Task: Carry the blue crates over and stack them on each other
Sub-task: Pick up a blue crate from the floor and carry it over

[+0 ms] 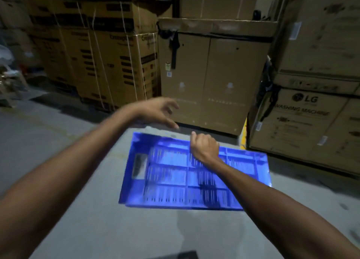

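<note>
Dim storeroom: grey concrete floor [58,142], stacked cardboard boxes [109,64] behind, a washing-machine carton [303,126] probably right.

This is looking like a warehouse: strapped cardboard cartons [109,64] are standing stacked high, a washing-machine box [300,122] is sitting on bare concrete floor [48,142].

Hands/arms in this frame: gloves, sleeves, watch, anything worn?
Left hand and right hand are bare, with no gloves. Left forearm and right forearm are bare to the frame edge, with no sleeves in view. No watch or wristband is visible. The frame is motion-blurred, so a ring on the fingers can't be ruled out.
</note>
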The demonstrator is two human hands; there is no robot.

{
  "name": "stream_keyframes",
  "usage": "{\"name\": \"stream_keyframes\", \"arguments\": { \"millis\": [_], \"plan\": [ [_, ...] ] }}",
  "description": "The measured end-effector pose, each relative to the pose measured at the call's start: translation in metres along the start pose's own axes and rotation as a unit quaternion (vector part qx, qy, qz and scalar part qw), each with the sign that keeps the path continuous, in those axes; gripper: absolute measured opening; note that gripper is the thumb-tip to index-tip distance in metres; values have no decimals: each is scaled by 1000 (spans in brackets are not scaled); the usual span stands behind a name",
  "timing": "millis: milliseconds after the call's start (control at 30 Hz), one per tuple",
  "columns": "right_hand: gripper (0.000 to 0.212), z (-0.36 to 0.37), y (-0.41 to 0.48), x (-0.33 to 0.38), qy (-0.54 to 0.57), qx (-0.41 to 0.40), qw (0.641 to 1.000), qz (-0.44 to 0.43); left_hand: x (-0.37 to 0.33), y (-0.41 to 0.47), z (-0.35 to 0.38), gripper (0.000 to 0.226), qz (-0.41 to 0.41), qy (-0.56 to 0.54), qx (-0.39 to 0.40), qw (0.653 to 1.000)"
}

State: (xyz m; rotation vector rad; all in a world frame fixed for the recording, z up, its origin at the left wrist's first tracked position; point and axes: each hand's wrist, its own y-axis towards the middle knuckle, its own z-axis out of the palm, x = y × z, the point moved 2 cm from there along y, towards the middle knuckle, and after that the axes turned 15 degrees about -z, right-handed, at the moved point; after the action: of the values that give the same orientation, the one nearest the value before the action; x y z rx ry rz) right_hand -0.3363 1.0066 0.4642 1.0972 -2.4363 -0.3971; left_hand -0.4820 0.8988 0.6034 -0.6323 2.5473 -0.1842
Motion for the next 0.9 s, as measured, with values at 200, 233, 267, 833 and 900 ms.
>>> {"name": "stream_keyframes", "arguments": {
  "millis": [200, 233, 267, 833, 900],
  "plan": [
    [32, 3, 81, 15, -148, 51, 982, -102, 2, 105, 70, 112, 17, 95, 8, 995],
    [38, 2, 93, 4, -150, 29, 983, -97, 9, 121, 66, 115, 6, 94, 10, 996],
    [43, 2, 104, -8, -151, 6, 984, -94, 14, 136, 63, 115, -4, 100, 13, 995],
    [34, 46, 306, -344, 149, 328, 931, -53, -81, 471, -31, 69, 66, 320, -59, 943],
    [32, 69, 334, -361, 128, 319, 937, -62, -92, 503, -39, 65, 86, 362, -86, 924]
  ]
}}
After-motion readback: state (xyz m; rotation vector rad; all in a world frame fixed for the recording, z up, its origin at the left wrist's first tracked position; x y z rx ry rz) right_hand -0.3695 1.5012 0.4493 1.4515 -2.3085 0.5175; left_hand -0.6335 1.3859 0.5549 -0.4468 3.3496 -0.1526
